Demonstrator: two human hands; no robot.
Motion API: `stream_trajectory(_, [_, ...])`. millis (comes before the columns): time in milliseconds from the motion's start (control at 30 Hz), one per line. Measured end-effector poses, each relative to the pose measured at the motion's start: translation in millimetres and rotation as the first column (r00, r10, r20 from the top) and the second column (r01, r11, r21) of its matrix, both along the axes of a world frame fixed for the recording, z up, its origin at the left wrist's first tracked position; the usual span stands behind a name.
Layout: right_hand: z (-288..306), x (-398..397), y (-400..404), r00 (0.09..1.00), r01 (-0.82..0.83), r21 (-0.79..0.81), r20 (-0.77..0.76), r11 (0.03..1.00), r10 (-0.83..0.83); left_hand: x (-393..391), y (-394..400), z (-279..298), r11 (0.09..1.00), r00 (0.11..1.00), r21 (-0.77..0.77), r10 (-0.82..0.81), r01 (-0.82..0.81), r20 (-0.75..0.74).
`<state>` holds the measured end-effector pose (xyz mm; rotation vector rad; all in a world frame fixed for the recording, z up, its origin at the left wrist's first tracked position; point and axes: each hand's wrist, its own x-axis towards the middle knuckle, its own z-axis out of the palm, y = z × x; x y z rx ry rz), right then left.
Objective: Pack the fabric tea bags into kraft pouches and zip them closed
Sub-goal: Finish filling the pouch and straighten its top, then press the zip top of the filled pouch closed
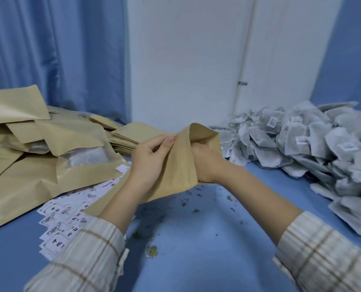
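Kraft pouch (175,165) held open above the blue worktop (196,239).
Its smooth paper mouth is pinched by the left hand (150,161); the right hand (205,163) is pushed inside, fingers hidden. Soft fabric tea bags (302,144) are heaped right, flat pouches (129,135) stacked left.

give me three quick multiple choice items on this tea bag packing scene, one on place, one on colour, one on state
1. Where is the heap of grey fabric tea bags?
A. the person's right
B. the person's left
C. on their lap

2. What colour is the table surface?
A. red
B. blue
C. black

3. The tan kraft paper pouch held in the hands is:
A. zipped flat
B. torn in half
C. open-mouthed

Answers:
1 A, heap lies rightward.
2 B, blue shows between the piles.
3 C, left hand pinches its edge, right hand reaches inside.
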<state>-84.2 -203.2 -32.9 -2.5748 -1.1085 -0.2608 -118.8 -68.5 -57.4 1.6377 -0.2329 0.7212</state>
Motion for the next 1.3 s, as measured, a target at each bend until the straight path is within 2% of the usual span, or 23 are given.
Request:
stream_trajectory(100, [33,-2,-28,0.995,-0.097,0.220,0.025,0.971,0.093,7,-10,25,0.994,0.996,-0.098,-0.057,0.051,-0.063])
stream_trajectory(200, [62,-8,-56,0.998,-0.056,0.366,0.031,0.929,0.048,18,-18,46,0.964,0.979,-0.227,-0.167,0.137,-0.120])
stream_trajectory(300, [79,-9,-73,0.996,-0.048,0.494,0.093,0.868,0.002,25,-35,63,0.913,0.945,-0.318,-0.305,0.256,-0.114])
stream_trajectory(400, [86,-3,-75,0.970,-0.042,0.641,0.210,0.766,-0.123,28,-53,78,0.901,0.915,-0.264,-0.385,0.345,-0.118])
stream_trajectory(467, [93,2,-71,0.927,-0.026,0.705,0.283,0.709,-0.247,29,-63,86,0.898,0.889,-0.208,-0.423,0.387,-0.173])
stream_trajectory(533, [102,5,-67,0.867,0.008,0.727,0.337,0.686,-0.368,30,-71,87,0.924,0.881,-0.124,-0.383,0.363,-0.278])
stream_trajectory(600, [111,8,-66,0.814,0.062,0.721,0.364,0.690,-0.453,33,-74,84,0.936,0.882,-0.106,-0.351,0.334,-0.314])
stream_trajectory(633, [115,9,-66,0.786,0.103,0.711,0.370,0.695,-0.496,37,-79,89,0.910,0.849,-0.153,-0.415,0.386,-0.327])
stream_trajectory(667, [119,11,-66,0.750,0.144,0.700,0.383,0.699,-0.539,41,-84,97,0.842,0.768,-0.207,-0.539,0.497,-0.347])
stream_trajectory(733, [126,17,-67,0.676,0.213,0.681,0.415,0.700,-0.609,44,-86,107,0.659,0.591,-0.297,-0.752,0.691,-0.292])
stream_trajectory(900, [134,39,-71,0.554,0.409,0.555,0.480,0.725,-0.680,52,-74,104,0.374,0.329,-0.400,-0.927,0.837,-0.180])
stream_trajectory(933, [133,43,-71,0.538,0.429,0.532,0.498,0.730,-0.680,51,-71,99,0.382,0.333,-0.382,-0.924,0.842,-0.189])
stream_trajectory(967, [132,46,-71,0.524,0.448,0.512,0.514,0.733,-0.679,50,-68,96,0.435,0.379,-0.333,-0.898,0.836,-0.221])
stream_trajectory(1067, [129,52,-64,0.502,0.497,0.467,0.533,0.731,-0.681,48,-62,90,0.654,0.588,-0.106,-0.730,0.749,-0.349])
stream_trajectory(1133, [129,55,-59,0.517,0.503,0.466,0.513,0.728,-0.685,47,-61,91,0.751,0.689,-0.081,-0.639,0.656,-0.344])
stream_trajectory(1200, [132,56,-57,0.602,0.427,0.504,0.461,0.751,-0.652,49,-58,93,0.836,0.781,-0.157,-0.547,0.526,-0.302])
stream_trajectory(1233, [134,57,-59,0.686,0.366,0.532,0.400,0.764,-0.607,50,-56,95,0.858,0.810,-0.189,-0.514,0.478,-0.281])
stream_trajectory(1300, [137,57,-72,0.880,0.260,0.600,0.176,0.756,-0.442,52,-52,98,0.871,0.839,-0.227,-0.484,0.435,-0.250])
